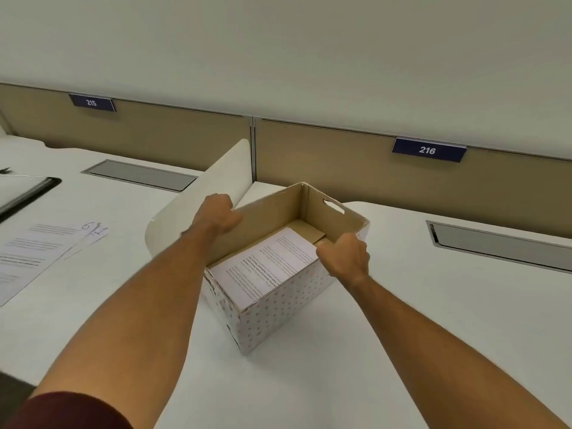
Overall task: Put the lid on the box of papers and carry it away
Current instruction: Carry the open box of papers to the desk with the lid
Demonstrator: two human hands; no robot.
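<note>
An open cardboard box (272, 317), white with small dots outside and brown inside, stands on the white desk (402, 335), turned corner-on to me. Printed papers (269, 267) lie inside it. My left hand (216, 215) grips the box's left wall at the rim. The right wall's rim is held by my right hand (346, 255). A handle slot (334, 207) shows in the far wall. No lid is in view.
A curved white divider panel (198, 205) stands just left of the box, touching my left hand. Loose printed sheets (34, 255) and a dark-edged folder (21, 193) lie on the left desk. Cable flaps (139, 174) (501, 246) sit in both desks. Beige partitions carry signs 215 and 216.
</note>
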